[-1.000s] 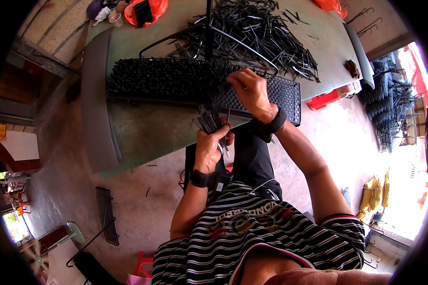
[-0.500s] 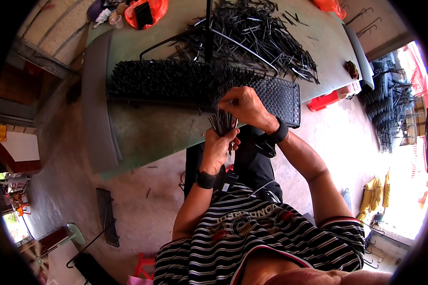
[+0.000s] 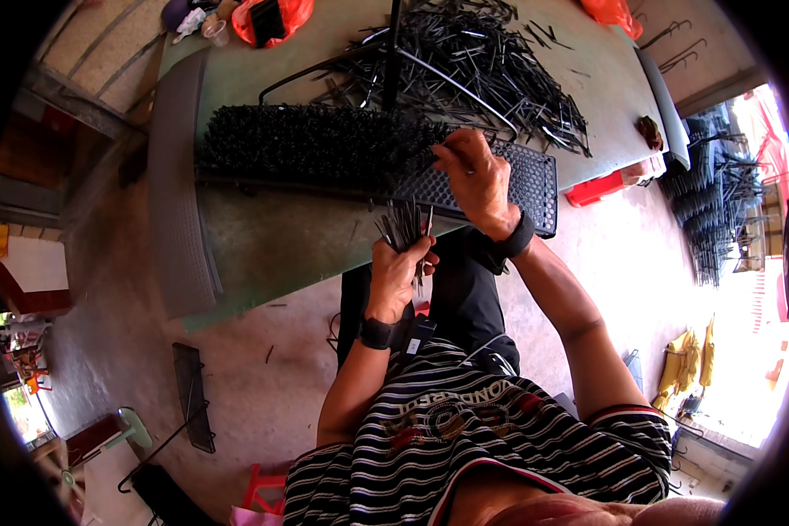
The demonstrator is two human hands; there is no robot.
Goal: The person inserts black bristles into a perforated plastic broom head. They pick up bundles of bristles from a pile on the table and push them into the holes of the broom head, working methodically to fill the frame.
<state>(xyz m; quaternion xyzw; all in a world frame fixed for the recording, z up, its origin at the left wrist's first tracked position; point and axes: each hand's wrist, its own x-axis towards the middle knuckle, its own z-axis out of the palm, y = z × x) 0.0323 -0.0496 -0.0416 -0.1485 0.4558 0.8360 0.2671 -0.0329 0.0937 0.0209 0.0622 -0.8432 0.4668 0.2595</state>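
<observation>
Your right hand [image 3: 482,180] hid part of the long, black, perforated panel [image 3: 528,186] at upper centre; I could not tell whether its grip held anything. Half a second earlier, that hand was at the bundle of thin, dark strips [image 3: 403,226]; now it was up over the panel. Your left hand [image 3: 394,276] gripped that one bundle, mid-frame, its strips too overlapped to count. Two orange plastic bags [image 3: 298,16] were cut off along the top.

Strip bundle [image 3: 403,224] — partly hidden, upper-right orange bag [image 3: 608,12] — cut off
</observation>
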